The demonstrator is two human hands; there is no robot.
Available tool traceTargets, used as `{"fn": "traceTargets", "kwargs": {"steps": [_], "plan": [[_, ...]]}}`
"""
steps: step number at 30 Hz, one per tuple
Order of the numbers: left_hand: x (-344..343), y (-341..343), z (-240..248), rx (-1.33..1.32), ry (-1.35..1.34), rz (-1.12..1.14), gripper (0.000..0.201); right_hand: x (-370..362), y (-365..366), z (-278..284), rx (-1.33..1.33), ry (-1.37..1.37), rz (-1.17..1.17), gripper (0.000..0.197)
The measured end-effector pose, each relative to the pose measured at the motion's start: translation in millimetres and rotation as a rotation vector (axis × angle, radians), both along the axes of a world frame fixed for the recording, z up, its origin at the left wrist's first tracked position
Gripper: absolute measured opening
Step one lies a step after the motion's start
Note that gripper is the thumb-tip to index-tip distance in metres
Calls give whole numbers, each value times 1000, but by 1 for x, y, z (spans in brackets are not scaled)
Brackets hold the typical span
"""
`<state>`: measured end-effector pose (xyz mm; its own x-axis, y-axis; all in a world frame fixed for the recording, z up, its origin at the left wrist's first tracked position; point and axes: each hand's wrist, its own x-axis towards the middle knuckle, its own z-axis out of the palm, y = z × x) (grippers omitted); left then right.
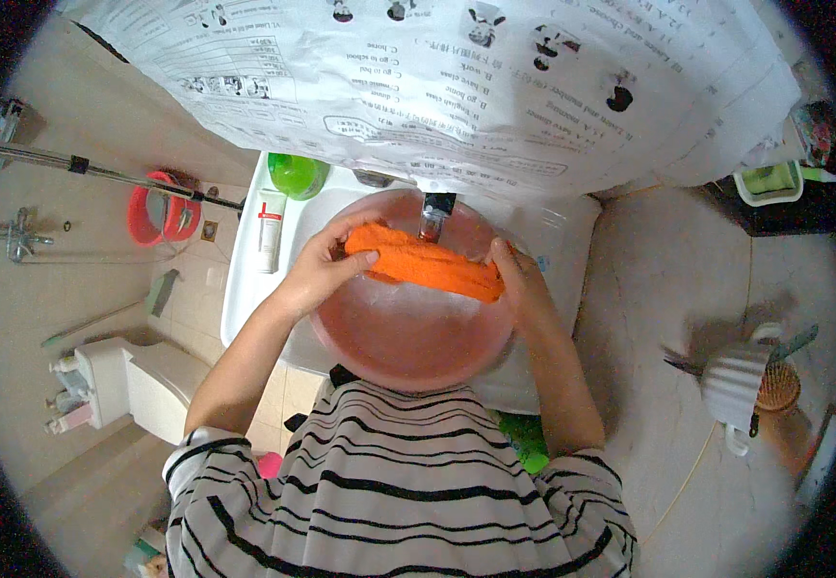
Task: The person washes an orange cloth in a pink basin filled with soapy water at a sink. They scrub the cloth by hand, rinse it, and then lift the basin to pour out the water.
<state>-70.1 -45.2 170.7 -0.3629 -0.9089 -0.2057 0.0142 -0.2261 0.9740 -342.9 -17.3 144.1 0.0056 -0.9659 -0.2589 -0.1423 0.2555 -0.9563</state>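
Observation:
An orange cloth (423, 262), folded into a long bundle, stretches between my two hands above a pink basin (408, 356). My left hand (326, 262) grips its left end, thumb on top. At the right end, my right hand (519, 275) pinches the cloth, with some of the fingers hidden behind it. The basin sits in a white sink, and what looks like water shows in it under the cloth. Just beyond the cloth, the chrome faucet (434, 217) reaches over the basin.
On the sink's left ledge (245, 289) lie a white tube (269, 231) and a green bottle (298, 175). Printed paper (457, 87) covers the far side. A red bucket (163, 207) and a toilet (143, 385) are at left; a striped holder with brushes (734, 380) is at right.

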Motion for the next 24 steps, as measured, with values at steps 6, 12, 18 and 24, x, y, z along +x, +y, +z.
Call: {"fn": "traceTargets", "kwargs": {"steps": [6, 12, 18, 24], "plan": [[10, 11, -51, -251, -504, -632, 20, 15, 29, -67, 187, 436, 395, 28], [-13, 2, -197, -341, -874, -402, 30, 27, 15, -134, 75, 634, 399, 28], [-50, -22, -213, -209, -1173, -390, 33, 40, -10, -168, 330, 467, 163, 33], [-71, -25, -235, 10, -1031, -296, 31, 36, -17, -236, 609, 177, -220, 40]]}}
